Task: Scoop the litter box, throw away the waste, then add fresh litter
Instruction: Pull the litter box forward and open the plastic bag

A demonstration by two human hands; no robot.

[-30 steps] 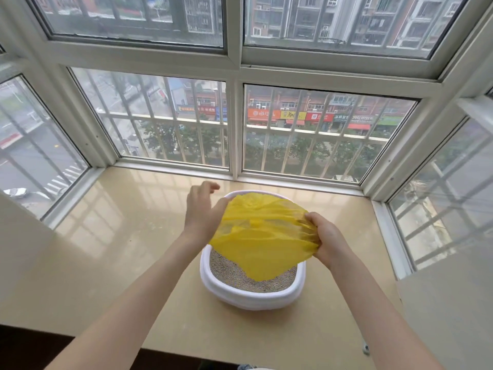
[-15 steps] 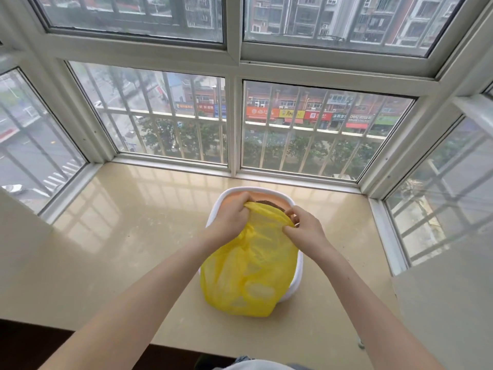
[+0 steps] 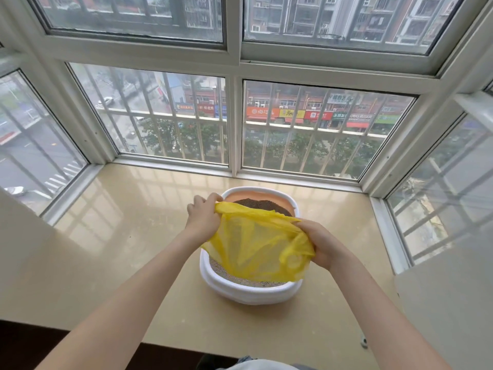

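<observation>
You stand at a wide stone sill (image 3: 112, 236) under a bay window (image 3: 234, 124); on it, a little right of the middle and toward the near edge, sits the white litter box (image 3: 248, 292); pale litter (image 3: 221, 269) shows at its near side and a darker patch (image 3: 262, 205) lies at the far end, inside an orange inner wall. Over the box you hold a thin yellow bag (image 3: 256, 247); your left hand (image 3: 204, 218) has its fingers curled round the far left edge of the bag; your right hand (image 3: 318, 243) grips a bunch of the plastic at the right side, fingers closed on it. I judge that you are opening the bag to receive the waste, so the scooping itself is not yet begun; the next move calls for finding the mouth of the bag and spreading it wide, then for a scoop. No scoop and no sack of fresh litter are visible here. The bag covers the middle of the box, so I cannot tell whether clumps lie there; what the dark patch is I cannot say; a small object at the near right edge of the sill is too small to name.
</observation>
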